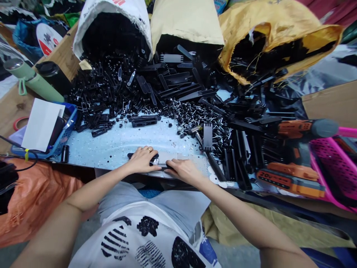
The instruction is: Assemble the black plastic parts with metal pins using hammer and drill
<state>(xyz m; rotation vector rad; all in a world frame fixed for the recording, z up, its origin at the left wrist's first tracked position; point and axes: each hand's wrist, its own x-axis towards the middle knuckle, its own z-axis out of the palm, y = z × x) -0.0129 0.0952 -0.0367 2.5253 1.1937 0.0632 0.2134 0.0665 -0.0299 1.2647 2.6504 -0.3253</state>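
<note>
At the front edge of the light-blue table (92, 149), my left hand (142, 160) curls over a small black plastic part (154, 160) with a light metal piece on it. My right hand (182, 170) grips the right end of a narrow black plastic strip (166, 166), its fingers bent and close to my left thumb. Much of both pieces is hidden under my fingers. Beneath the hands lies a flat grey plate (192, 158). A hammer (214, 165) with a black handle rests to the right of my right hand.
Behind lie heaps of black plastic parts (103, 89) and metal pins (192, 115), spilling from a white sack (117, 9), a cream sack (186, 22) and a yellow sack (279, 22). A cordless drill (292, 176) and pink basket (326, 160) stand right; a blue basket (67, 126) and green bottle (41, 87) left.
</note>
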